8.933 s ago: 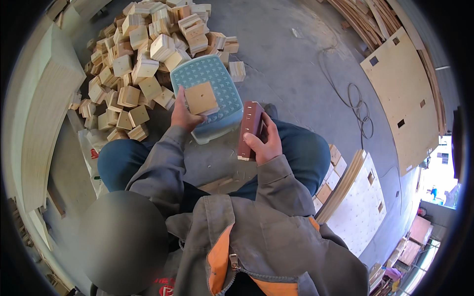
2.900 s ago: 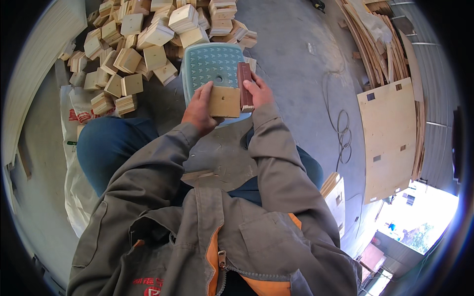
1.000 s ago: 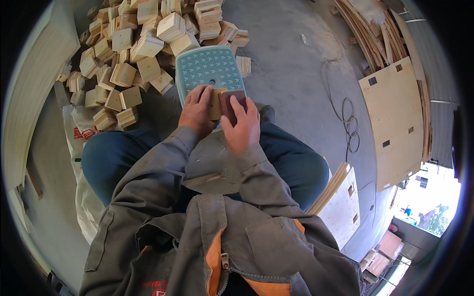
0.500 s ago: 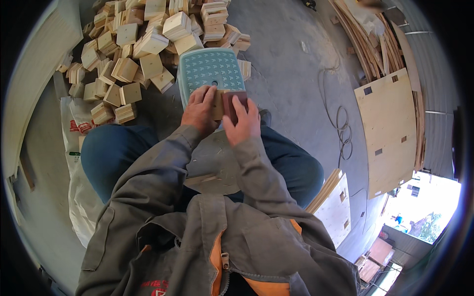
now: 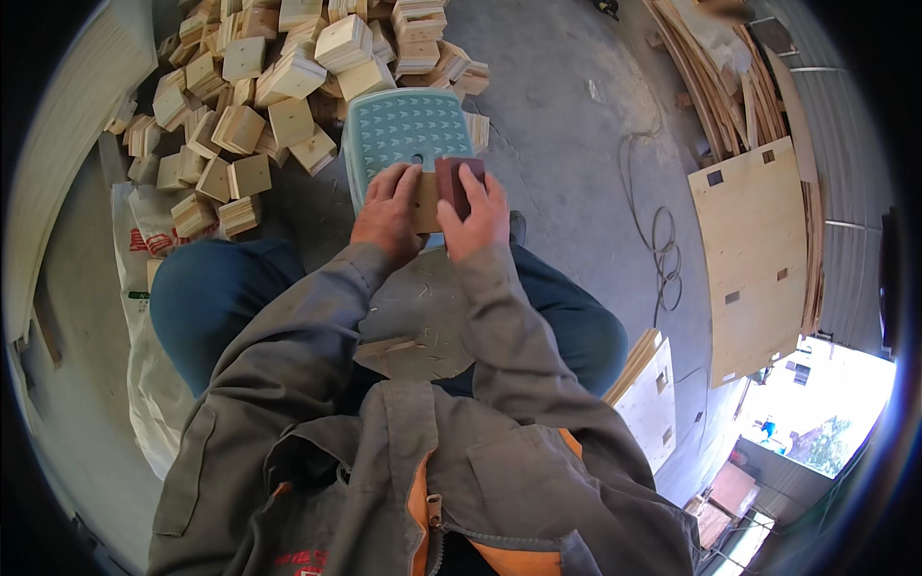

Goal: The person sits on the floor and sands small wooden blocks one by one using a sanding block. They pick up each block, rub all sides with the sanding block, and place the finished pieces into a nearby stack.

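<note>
A pale plywood block (image 5: 424,204) is in my left hand (image 5: 384,216), whose fingers close over its left side at the near edge of the light-blue plastic stool (image 5: 407,123). My right hand (image 5: 478,213) grips a reddish-brown sanding block (image 5: 449,180), thumb on the near side and fingers over the right. That sanding block stands tilted against the right edge of the plywood. How much of the two faces touch is hidden. The stool's textured top shows beyond both hands.
A heap of plywood blocks (image 5: 291,123) lies beyond and left of the stool. A white sack (image 5: 144,355) is beside my left knee. To the right are a looped cable (image 5: 663,235), a large plywood sheet (image 5: 754,259) and stacked boards (image 5: 645,394). Wood scraps (image 5: 389,348) lie between my legs.
My right hand and the sanding block have shifted slightly away from me and to the right, and the sanding block is tipped more on edge. My left hand keeps the plywood block nearly still.
</note>
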The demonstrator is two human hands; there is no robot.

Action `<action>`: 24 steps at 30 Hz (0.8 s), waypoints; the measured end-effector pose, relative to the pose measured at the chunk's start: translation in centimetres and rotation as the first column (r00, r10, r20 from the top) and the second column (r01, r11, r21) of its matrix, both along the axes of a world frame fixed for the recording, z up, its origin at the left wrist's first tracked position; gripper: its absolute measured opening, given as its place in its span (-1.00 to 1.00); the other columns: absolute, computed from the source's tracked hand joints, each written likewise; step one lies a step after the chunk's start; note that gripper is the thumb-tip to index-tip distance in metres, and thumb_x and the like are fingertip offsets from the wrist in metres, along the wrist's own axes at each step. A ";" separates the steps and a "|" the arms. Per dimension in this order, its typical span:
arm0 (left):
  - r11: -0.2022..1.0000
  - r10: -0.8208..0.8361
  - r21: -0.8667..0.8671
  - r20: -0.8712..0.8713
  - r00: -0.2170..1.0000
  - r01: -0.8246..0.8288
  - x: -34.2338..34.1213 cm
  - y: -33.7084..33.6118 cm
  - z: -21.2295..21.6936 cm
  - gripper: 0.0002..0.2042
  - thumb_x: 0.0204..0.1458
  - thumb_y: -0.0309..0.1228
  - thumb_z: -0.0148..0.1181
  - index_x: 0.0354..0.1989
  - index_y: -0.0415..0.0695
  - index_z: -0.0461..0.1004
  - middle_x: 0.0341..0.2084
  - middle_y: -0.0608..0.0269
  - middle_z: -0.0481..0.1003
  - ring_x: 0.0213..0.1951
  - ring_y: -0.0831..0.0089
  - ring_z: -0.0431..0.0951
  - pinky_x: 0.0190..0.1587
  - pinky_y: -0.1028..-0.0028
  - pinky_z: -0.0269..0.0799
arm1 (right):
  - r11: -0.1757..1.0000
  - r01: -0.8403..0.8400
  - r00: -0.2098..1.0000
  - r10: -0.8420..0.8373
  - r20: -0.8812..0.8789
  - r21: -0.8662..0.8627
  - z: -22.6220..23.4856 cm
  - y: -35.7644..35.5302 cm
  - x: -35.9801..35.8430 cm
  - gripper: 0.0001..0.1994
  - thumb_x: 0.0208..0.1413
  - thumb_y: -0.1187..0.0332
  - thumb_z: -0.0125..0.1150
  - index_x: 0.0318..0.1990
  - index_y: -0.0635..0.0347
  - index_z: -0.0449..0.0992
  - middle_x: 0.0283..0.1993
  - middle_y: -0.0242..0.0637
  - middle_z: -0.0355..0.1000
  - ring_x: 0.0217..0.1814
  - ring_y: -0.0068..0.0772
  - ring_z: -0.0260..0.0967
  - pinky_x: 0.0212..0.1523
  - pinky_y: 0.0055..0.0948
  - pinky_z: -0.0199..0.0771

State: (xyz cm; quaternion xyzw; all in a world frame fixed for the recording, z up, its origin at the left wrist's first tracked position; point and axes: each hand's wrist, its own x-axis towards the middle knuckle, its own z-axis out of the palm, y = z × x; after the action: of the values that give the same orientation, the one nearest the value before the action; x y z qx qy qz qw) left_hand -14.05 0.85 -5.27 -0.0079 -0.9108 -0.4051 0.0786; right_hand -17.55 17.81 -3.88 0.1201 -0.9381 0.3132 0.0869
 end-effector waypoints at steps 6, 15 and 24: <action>1.000 -0.011 0.007 0.015 1.000 0.011 -0.2 0.3 0.3 0.02 -0.31 -0.47 0.62 0.46 -0.07 0.20 0.37 0.05 0.23 0.39 -0.09 0.26 0.40 0.13 0.34 | 0.996 0.032 0.976 -0.013 0.215 -0.088 0.8 -1.4 -8.1 -0.34 0.05 0.16 0.36 0.34 0.20 0.52 0.25 0.12 0.49 0.31 0.10 0.44 0.36 -0.16 0.43; 1.000 -0.015 -0.004 0.035 0.999 0.015 -0.3 0.3 0.5 -0.03 -0.23 -0.49 0.55 0.47 -0.11 0.19 0.37 0.07 0.25 0.41 -0.07 0.23 0.44 0.19 0.28 | 0.798 0.206 0.851 0.140 0.506 -0.567 0.4 4.0 3.2 -0.32 0.20 0.30 0.34 0.48 0.24 0.35 0.31 -0.14 0.51 0.28 -0.39 0.47 0.31 -0.40 0.42; 1.000 -0.008 0.009 0.063 0.998 0.008 -0.4 0.4 0.8 -0.10 -0.17 -0.54 0.47 0.47 -0.12 0.21 0.38 0.08 0.23 0.43 -0.04 0.21 0.45 0.22 0.28 | 0.578 0.317 0.785 0.285 0.550 -0.752 -1.4 5.3 4.8 -0.34 0.29 0.46 0.27 0.51 0.35 0.24 0.39 -0.10 0.42 0.39 -0.34 0.38 0.37 -0.36 0.38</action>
State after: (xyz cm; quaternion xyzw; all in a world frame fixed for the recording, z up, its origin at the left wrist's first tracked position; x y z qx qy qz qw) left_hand -14.41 1.22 -4.46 0.0017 -0.9111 -0.4093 0.0480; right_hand -12.72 23.07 -5.26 -0.0524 -0.6602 0.7279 -0.1776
